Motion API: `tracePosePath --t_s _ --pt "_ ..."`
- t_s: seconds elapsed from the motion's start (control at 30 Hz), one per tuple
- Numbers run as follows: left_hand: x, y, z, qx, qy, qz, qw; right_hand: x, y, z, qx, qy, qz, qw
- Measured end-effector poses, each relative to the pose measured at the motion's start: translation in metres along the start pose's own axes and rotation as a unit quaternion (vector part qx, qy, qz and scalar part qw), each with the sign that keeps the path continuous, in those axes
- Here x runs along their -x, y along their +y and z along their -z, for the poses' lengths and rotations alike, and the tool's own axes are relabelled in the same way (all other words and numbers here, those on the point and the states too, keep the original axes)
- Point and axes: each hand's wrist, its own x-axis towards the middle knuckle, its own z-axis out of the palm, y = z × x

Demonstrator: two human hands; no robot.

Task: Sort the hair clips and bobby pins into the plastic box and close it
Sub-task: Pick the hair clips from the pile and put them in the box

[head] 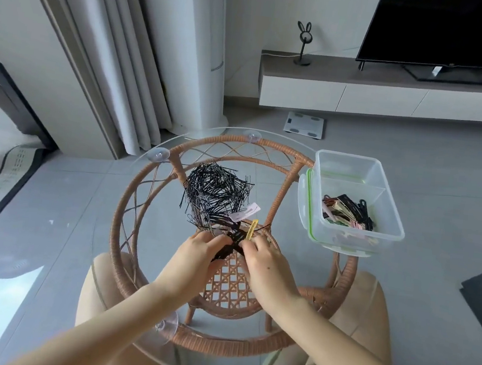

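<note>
A heap of black bobby pins (216,193) lies on the round glass table top (131,188). At its near edge rest a pale pink hair clip (246,212) and a yellow hair clip (251,229). My left hand (202,248) is shut on a bunch of black bobby pins. My right hand (264,260) pinches the near end of the yellow hair clip, fingers touching the left hand's. A clear plastic box (378,228), open, stands at the table's right edge; its near compartment holds several hair clips (347,214), and the far compartment looks bare.
The box's green-sealed lid (305,203) lies under or beside the box on its left. The glass rests on a wicker frame (118,222) with suction cups. My knees are under the near edge. A scale, a TV bench and curtains stand beyond.
</note>
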Motion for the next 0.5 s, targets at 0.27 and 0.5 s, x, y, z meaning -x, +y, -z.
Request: tracePosePath --t_s 0.27,0.5 --pt "0.006 0.007 0.005 0.122 0.009 0.076 0.990 0.011 0.016 0.014 -0.148 0.057 -0.003 0.987" --pt "0.003 0.012 0.042 0.141 -0.002 0.122 0.982 0.009 0.033 0.045 -0.197 0.116 -0.026 0.973"
